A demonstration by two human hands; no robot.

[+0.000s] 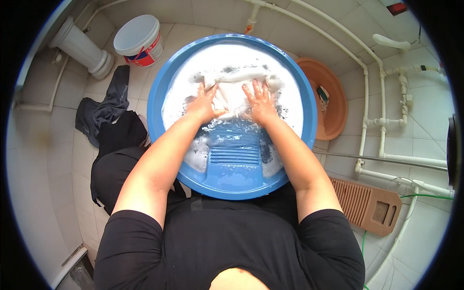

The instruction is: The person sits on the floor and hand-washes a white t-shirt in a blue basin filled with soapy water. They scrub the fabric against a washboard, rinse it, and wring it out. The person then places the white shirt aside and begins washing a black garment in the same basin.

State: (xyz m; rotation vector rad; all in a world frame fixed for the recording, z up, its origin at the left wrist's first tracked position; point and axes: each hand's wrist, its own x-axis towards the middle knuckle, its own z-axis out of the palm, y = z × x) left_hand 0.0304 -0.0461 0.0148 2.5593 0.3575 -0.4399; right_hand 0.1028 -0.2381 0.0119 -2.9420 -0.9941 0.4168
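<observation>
A round blue basin (237, 189) with a ribbed washboard (235, 155) moulded into its near side stands before me, full of white suds. In it lies a wet white cloth (233, 92), partly sunk in the foam; what kind of item it is I cannot tell. My left hand (203, 104) rests on the cloth's left part, fingers spread and pointing away from me. Pressed on its right part is my right hand (261, 102), its fingers also stretched apart. Both hands are wet, and their undersides are hidden. The cloth is rumpled between and beyond them.
Beyond the basin to the left stands a white bucket (137, 36). Dark clothes (104, 108) lie on the floor at left. An orange-brown basin (333, 116) with a brush in it sits at right, near white pipes (366, 96). A brown washboard (367, 205) lies nearer.
</observation>
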